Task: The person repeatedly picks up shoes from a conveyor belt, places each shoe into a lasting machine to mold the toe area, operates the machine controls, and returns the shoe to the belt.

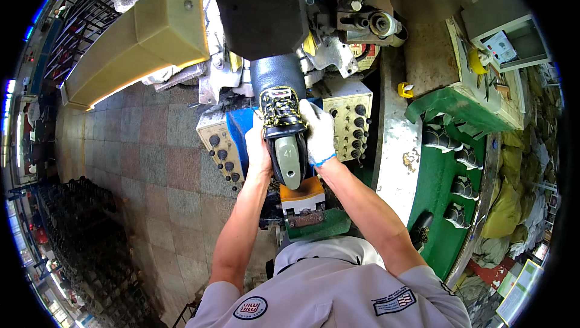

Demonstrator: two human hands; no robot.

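Note:
A black shoe upper [276,74] with black-and-yellow laces is stretched over a grey-green shoe last [289,157]. Its toe points away from me, under the dark head [260,7] of a machine, and the last's bare top faces me. Along the left side, my bare left hand [258,148] is closed on the shoe near the heel. My right hand [318,131], in a white glove with a blue cuff, grips the opposite side by the laces. Some fingers of both hands are hidden by the shoe. Below the heel sits an orange-topped machine block [302,192].
Knobbed control panels flank the shoe, one at left [221,152] and one at right [350,119]. A yellow machine cover [145,38] juts out at upper left. Several shoes [464,188] lie on a green surface [444,207] at right. Dark racks [84,249] stand at lower left.

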